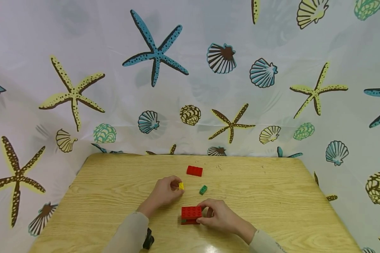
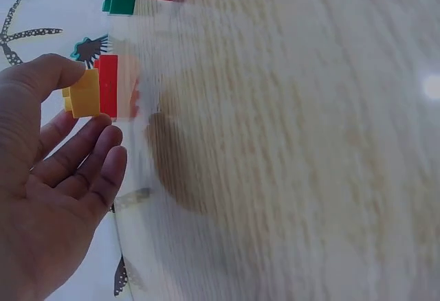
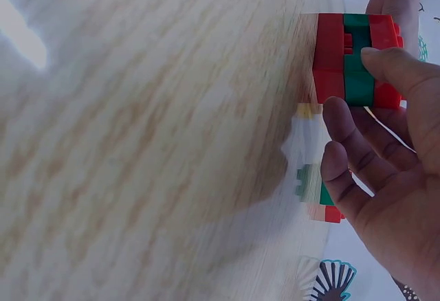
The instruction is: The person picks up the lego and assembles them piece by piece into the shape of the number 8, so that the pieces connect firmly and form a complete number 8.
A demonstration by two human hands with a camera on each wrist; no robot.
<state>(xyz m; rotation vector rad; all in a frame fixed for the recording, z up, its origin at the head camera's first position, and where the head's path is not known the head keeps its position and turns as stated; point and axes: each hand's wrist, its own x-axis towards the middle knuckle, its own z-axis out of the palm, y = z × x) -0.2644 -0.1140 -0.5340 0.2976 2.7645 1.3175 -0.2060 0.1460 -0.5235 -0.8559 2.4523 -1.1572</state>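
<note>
Currently we pinch a small yellow brick (image 1: 181, 186) between thumb and fingertips of our left hand (image 1: 165, 191), lifted just clear of the tabletop (image 1: 272, 196) near its middle; the left wrist view confirms the thumb on top and fingers curled beneath, presumably to keep its underside free. Our right hand (image 1: 218, 215) grasps the stacked red-and-green block (image 1: 191, 214) from its right side, close to the tabletop's near edge; thumb and fingers wrap it, which we judge steadies the stack with its studded top exposed. A loose green brick (image 1: 203, 189) lies between the two hands. A flat red brick (image 1: 194, 170) sits further toward the far edge, apart from both.
</note>
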